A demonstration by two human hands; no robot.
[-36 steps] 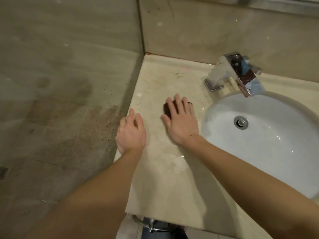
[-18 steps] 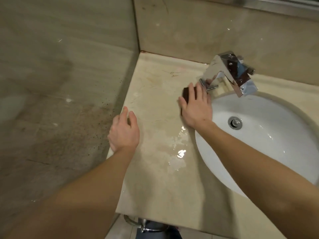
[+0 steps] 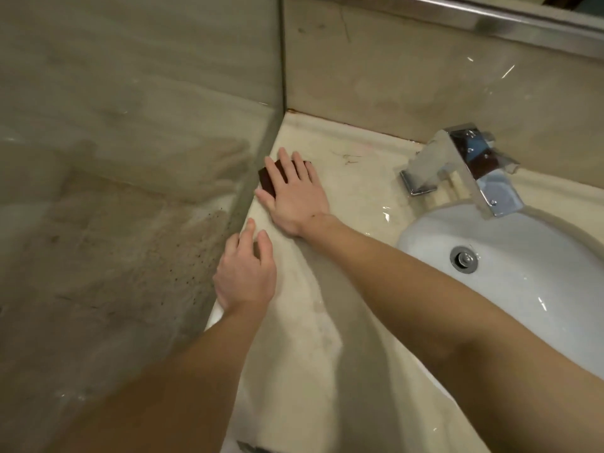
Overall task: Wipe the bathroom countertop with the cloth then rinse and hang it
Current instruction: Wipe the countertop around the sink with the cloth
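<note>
**Non-task items in view**

Chrome square-bodied faucet (image 3: 464,165) sits at the back right, its base on the beige ledge, spout angled out over the basin. White oval ceramic sink basin (image 3: 539,289) is on the right, wet, with glints on its surface. Round metal drain plug (image 3: 464,259) sits in the basin floor, near its left wall. Clear glass partition panel (image 3: 137,191) fills the left side; it is streaked, with dark specks clustered low near its right edge. Beige stone-look back wall (image 3: 392,76) stands behind. A brushed metal strip (image 3: 490,22) runs across the top right, above the wall.
</note>
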